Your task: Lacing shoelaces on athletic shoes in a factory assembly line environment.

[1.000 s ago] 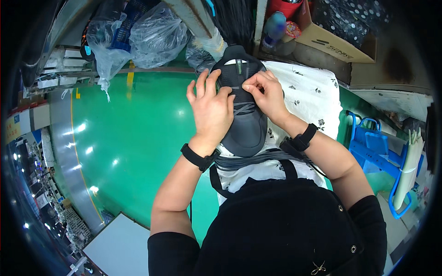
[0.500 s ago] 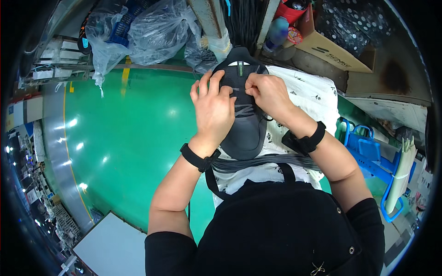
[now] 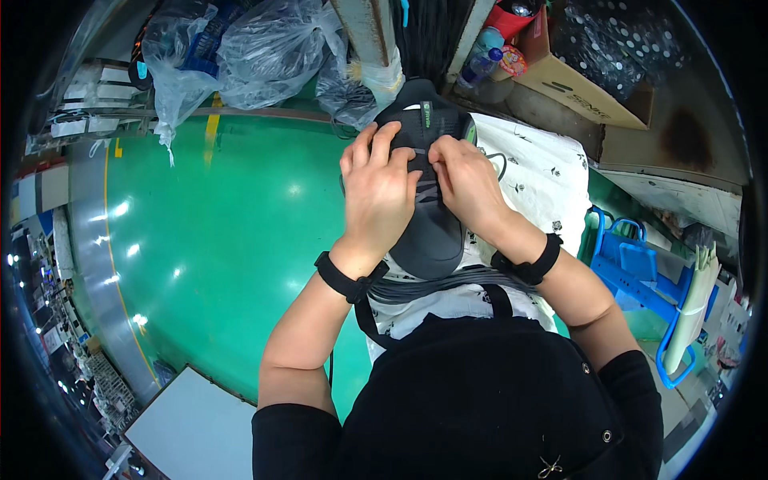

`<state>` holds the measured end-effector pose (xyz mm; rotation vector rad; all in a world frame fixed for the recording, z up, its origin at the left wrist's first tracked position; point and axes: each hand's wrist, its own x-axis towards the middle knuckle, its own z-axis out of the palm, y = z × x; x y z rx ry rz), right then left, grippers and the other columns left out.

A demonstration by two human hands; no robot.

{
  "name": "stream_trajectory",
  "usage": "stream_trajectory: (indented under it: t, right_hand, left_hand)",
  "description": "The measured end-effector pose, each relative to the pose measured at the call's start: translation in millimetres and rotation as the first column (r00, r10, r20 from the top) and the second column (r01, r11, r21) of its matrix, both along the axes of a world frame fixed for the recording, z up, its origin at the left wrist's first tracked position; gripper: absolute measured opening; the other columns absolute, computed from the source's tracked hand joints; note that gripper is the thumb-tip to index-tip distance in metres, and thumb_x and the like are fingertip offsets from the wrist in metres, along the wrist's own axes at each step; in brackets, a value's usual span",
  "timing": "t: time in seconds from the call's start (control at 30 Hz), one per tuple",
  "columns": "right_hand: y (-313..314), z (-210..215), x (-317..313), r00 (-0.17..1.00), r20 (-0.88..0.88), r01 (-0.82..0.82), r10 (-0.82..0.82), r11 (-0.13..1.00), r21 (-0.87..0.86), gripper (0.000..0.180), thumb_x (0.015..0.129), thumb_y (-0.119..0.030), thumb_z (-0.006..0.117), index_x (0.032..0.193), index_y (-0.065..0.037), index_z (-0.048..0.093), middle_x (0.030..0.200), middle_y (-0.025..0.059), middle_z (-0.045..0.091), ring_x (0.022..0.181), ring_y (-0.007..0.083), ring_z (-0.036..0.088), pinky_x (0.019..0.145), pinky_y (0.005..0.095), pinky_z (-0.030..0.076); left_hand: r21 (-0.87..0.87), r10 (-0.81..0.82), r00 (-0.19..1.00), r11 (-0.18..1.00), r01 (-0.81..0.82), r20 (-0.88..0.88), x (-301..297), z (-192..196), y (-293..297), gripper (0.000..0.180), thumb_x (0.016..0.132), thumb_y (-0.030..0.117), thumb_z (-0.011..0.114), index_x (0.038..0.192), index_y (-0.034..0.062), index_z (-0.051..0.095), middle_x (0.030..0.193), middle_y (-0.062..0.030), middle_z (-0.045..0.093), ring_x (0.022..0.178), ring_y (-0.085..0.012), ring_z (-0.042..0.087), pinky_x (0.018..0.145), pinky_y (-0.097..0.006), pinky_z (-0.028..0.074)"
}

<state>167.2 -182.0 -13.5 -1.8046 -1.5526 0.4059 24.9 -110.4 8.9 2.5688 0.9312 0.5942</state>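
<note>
A dark grey sneaker (image 3: 428, 244) lies on the white patterned cloth (image 3: 544, 160) over my lap, toe toward me. Its tongue carries a green label (image 3: 427, 114). My left hand (image 3: 376, 188) is curled over the left side of the upper, fingers bent, thumb and forefinger at the lacing. On the other side, my right hand (image 3: 472, 180) is closed in a pinch at the eyelet row, on the shoelace (image 3: 504, 164), part of which loops out to the right. The fingertips hide most of the lace between them.
A bundle of grey laces (image 3: 464, 282) lies across my lap. Dark strands (image 3: 436, 40) hang beyond the shoe beside a metal post (image 3: 364, 32). Plastic bags (image 3: 272, 52) are at the far left; a cardboard box (image 3: 588, 88) and bottle (image 3: 480, 66) at the far right. A blue frame (image 3: 640, 268) stands right.
My right hand has shifted slightly nearer the middle of the shoe and my left hand slightly right. The shoe has tilted a little, and a lace loop now shows on its right.
</note>
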Motion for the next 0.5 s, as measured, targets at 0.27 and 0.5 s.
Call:
stream_trajectory:
  t: [0.27,0.5]
  right_hand:
    - [-13.2,0.0,8.2,0.981,0.165,0.104,-0.105,0.994,0.016,0.009,0.079,-0.003,0.062,0.087,-0.005,0.06,0.079,0.0126,0.062,0.075,0.0328,0.062,0.064,0.041,0.049]
    - [-4.6,-4.2,5.5,0.992,0.07,0.109,-0.109,0.994,0.008,0.006,0.08,-0.005,0.062,0.085,-0.007,0.061,0.08,0.0083,0.064,0.076,0.0312,0.063,0.063,0.0403,0.049]
  left_hand:
    - [0.007,-0.005,1.0,1.0,0.005,-0.01,1.9,3.5,-2.6,0.021,0.073,0.008,0.073,0.092,0.0033,0.066,0.125,-0.0123,0.054,0.121,-0.0342,0.046,0.098,-0.044,0.036]
    - [0.013,0.016,1.0,1.0,-0.016,-0.015,-0.4,2.3,-3.4,0.019,0.074,0.009,0.071,0.091,0.0026,0.066,0.126,-0.0123,0.053,0.122,-0.0335,0.045,0.099,-0.044,0.035]
